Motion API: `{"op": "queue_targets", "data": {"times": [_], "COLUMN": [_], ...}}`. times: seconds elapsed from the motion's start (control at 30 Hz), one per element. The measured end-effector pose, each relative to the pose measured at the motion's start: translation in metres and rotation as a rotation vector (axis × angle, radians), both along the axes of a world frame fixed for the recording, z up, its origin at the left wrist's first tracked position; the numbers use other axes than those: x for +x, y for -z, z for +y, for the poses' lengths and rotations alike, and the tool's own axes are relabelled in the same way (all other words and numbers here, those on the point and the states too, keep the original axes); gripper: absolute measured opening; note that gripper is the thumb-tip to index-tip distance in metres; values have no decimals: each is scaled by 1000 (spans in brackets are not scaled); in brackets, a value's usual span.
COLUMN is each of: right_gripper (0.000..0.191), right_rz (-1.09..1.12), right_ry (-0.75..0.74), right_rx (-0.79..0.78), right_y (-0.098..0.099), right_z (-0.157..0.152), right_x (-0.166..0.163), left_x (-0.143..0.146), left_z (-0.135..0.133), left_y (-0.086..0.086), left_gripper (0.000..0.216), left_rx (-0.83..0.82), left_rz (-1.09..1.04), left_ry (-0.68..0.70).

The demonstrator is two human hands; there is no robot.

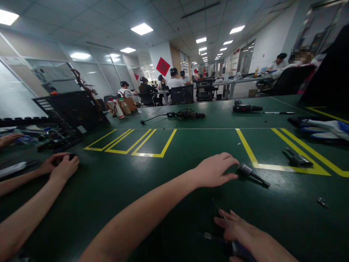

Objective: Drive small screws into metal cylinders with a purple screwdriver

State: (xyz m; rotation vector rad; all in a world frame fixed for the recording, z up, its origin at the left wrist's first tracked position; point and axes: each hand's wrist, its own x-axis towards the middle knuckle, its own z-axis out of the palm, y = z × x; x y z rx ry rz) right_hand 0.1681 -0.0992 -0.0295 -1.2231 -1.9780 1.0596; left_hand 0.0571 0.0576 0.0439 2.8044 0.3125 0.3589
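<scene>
My left hand reaches over the green table with its fingers apart. Its fingertips are right at a dark metal cylinder with a narrow shaft, which lies on its side; whether they touch it I cannot tell. Lower down, my right hand is wrapped round a dark-handled tool, partly hidden and blurred, perhaps a screwdriver. A thin metal rod sticks out between the fingers of the same hand. Inside the yellow tape on the right lies a similar metal cylinder with a shaft.
A small metal piece lies far right, below blue-and-white gloves. Farther back are a power drill and a bundle of black cable. At left, a co-worker's hands hold a small dark thing beside a black equipment frame.
</scene>
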Motion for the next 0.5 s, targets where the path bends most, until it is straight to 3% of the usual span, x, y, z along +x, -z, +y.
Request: {"op": "queue_targets", "data": {"times": [0.1,0.27,0.37,0.5], "right_gripper": [25,19,15,15], "right_rz": [15,0,-7,-31], "right_ry": [-16,-59,-35,-25], "right_rx": [23,31,32,103], "right_y": [6,13,17,16], "right_z": [1,-5,-12,-19], "right_x": [3,14,23,32], "left_x": [35,72,60,23], "left_z": [5,7,8,5], "left_y": [6,23,29,30], "left_gripper": [45,33,26,23], "left_rx": [149,211,169,158], "left_rz": [75,215,183,149], "left_ry": [132,279,242,179]}}
